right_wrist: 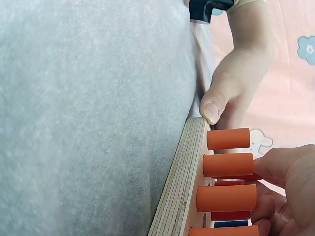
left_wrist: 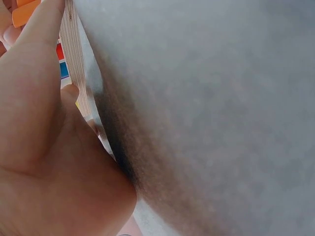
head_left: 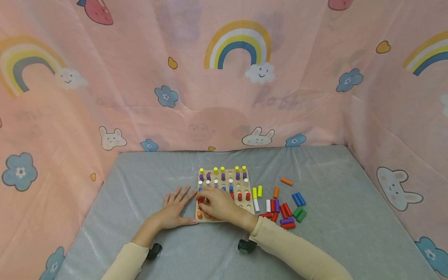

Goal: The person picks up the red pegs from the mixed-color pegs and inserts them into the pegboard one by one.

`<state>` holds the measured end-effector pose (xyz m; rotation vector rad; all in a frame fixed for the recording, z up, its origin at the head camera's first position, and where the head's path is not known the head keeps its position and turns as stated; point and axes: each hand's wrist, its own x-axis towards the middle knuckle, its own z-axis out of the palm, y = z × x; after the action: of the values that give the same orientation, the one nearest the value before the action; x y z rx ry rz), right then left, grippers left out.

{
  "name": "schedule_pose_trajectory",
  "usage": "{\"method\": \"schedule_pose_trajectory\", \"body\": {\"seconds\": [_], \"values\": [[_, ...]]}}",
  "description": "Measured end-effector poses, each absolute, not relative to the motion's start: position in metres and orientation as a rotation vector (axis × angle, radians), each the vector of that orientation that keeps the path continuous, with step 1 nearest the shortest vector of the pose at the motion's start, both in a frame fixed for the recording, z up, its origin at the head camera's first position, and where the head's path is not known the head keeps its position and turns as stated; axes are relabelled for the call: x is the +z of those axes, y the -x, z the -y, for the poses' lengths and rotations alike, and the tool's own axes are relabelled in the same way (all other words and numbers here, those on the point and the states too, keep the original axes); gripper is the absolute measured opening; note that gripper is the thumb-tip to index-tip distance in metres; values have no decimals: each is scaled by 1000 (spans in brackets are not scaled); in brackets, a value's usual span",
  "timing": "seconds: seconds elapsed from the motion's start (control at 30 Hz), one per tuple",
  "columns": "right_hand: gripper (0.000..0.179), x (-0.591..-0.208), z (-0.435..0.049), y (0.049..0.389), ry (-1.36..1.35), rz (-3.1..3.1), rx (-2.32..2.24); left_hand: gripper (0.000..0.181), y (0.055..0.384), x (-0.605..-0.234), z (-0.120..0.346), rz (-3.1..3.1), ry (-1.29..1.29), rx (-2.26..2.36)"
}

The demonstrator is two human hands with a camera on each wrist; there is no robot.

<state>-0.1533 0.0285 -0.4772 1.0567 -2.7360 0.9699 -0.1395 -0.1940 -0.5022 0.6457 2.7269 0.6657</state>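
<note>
A wooden pegboard (head_left: pixel 224 222) holds rows of coloured pegs: yellow at the far side, then purple, white, blue and red, with orange pegs (right_wrist: pixel 228 164) along the near edge. My left hand (head_left: pixel 172 212) lies with fingers spread against the board's left side, its thumb at the near left corner. Over the left part of the board, my right hand (head_left: pixel 220 204) has its fingers curled down and pinches a red peg (head_left: pixel 200 202) among the near rows. That peg is partly hidden by the fingers; in the right wrist view the fingertips are just behind the orange pegs.
Loose pegs lie on the grey cloth right of the board, among them blue pegs (head_left: pixel 299 199), green pegs (head_left: pixel 299 214), an orange peg (head_left: pixel 286 181) and several red ones. Printed pink cloth (head_left: pixel 224 109) hangs around the table's back and sides.
</note>
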Motion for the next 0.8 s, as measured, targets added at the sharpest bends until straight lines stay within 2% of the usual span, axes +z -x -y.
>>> {"method": "schedule_pose_trajectory", "body": {"seconds": [0.8], "values": [[12, -476, -28, 152, -1033, 2784, 992, 100, 144, -520, 199, -2753, -632, 658]]}}
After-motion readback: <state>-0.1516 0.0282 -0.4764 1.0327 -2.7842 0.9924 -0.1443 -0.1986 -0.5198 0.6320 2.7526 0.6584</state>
